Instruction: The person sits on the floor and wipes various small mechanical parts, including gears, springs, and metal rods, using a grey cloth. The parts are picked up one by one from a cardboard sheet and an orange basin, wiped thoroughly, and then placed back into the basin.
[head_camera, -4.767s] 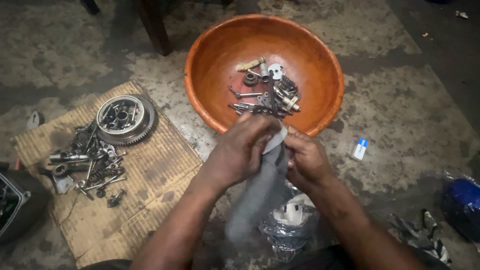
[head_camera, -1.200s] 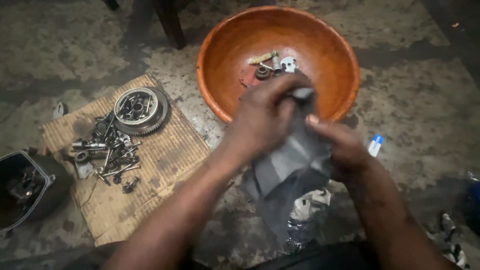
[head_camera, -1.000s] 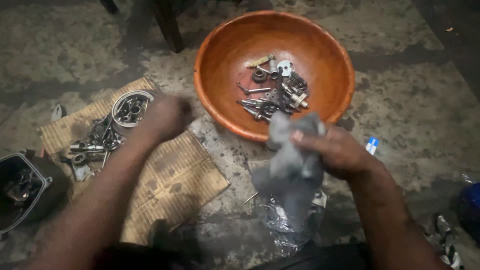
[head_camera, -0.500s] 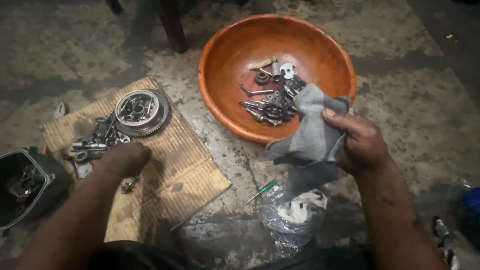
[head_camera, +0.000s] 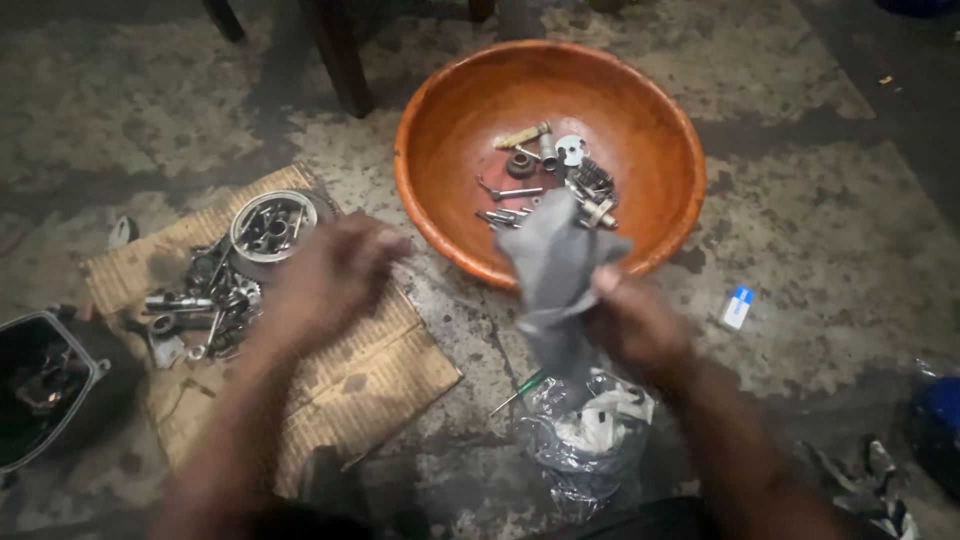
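Note:
My right hand (head_camera: 632, 322) is shut on a grey rag (head_camera: 555, 262), which it holds up in front of the near rim of an orange bowl (head_camera: 440, 105). Several small metal parts (head_camera: 552, 178) lie in the bowl. Blurred with motion, my left hand (head_camera: 330, 275) hovers over a piece of cardboard (head_camera: 345, 360), between the bowl and a toothed round flywheel (head_camera: 270, 225). Whether it holds anything is unclear. A pile of bolts, springs and small gears (head_camera: 200, 300) lies on the cardboard beside the flywheel.
A green-handled screwdriver (head_camera: 520, 390) and a crumpled plastic bag (head_camera: 590, 435) lie on the stained concrete floor below the rag. A small white-and-blue box (head_camera: 736, 307) lies to the right. A black casing (head_camera: 40, 385) sits at far left, furniture legs (head_camera: 335, 50) at the top.
My left hand has lifted off the cardboard and swung right toward the rag. My right hand has drawn the rag back from over the bowl toward me.

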